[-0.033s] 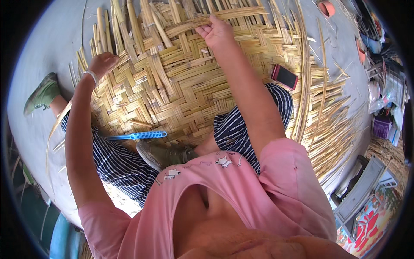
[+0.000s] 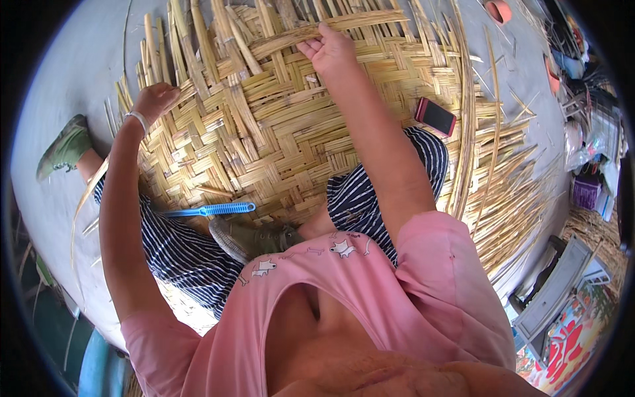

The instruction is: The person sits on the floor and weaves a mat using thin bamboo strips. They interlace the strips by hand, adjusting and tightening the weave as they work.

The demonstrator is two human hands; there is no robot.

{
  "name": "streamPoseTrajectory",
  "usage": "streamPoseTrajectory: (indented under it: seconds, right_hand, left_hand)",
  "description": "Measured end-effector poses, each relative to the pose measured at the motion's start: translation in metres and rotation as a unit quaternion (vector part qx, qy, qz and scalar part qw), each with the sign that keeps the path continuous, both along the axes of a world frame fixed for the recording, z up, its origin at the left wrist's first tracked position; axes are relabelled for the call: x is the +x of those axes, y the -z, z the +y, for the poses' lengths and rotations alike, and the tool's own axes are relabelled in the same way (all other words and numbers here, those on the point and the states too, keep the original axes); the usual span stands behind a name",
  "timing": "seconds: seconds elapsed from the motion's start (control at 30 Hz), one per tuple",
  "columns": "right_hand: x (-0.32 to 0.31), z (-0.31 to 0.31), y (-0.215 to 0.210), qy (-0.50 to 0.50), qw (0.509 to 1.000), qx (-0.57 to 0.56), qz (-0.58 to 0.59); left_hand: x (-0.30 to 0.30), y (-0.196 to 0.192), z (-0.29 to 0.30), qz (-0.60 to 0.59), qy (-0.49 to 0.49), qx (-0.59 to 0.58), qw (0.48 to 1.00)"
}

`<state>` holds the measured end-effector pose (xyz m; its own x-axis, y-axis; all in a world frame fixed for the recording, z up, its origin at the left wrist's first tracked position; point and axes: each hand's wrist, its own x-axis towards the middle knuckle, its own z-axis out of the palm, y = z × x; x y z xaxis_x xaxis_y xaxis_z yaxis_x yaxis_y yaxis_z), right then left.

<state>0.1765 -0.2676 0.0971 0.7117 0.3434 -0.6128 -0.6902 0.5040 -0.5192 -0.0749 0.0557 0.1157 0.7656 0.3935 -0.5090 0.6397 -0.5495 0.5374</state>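
Right hand: partly bent fingers contact a flat reed strip crossing the far part of the woven mat before me; I cannot confirm a closed grip. My left hand is curled at the mat's far-left edge, its hold likewise indeterminate.

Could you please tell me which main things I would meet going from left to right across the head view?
Green shoe, left hand, blue handle, right hand, red-edged phone, orange-brown round object, purple container.
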Motion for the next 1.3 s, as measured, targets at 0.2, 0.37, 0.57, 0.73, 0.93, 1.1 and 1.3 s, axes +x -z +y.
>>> streamPoseTrajectory:
  seconds: [0.2, 0.37, 0.57, 0.73, 0.93, 1.1, 1.3]
  right_hand:
    - [0.0, -0.001, -0.005, 0.037, 0.999, -0.023, 0.013]
    - [0.004, -0.007, -0.009, 0.047, 0.997, -0.057, 0.01]
    - [0.022, -0.024, 0.007, 0.017, 0.999, -0.026, 0.013]
    - [0.017, -0.021, 0.001, -0.111, 0.993, 0.005, -0.04]
    - [0.004, -0.004, -0.01, -0.11, 0.978, -0.118, -0.133]
    - [0.005, -0.016, -0.021, -0.126, 0.967, -0.146, -0.163]
    - [-0.003, -0.018, -0.017, -0.132, 0.955, -0.205, -0.169]
  left_hand:
    - [0.005, -0.004, -0.007, -0.019, -0.051, -0.051, 0.997]
    - [0.009, 0.0, -0.016, -0.039, -0.012, 0.021, 0.999]
    - [0.013, -0.005, -0.028, -0.024, -0.027, -0.014, 0.999]
    - [0.014, -0.008, -0.04, -0.014, -0.004, 0.057, 0.998]
    - [0.008, -0.001, -0.042, -0.006, 0.0, 0.126, 0.992]
    - [0.003, -0.014, -0.047, 0.025, 0.017, 0.08, 0.996]
    - [0.009, -0.029, -0.069, 0.041, 0.041, 0.09, 0.994]
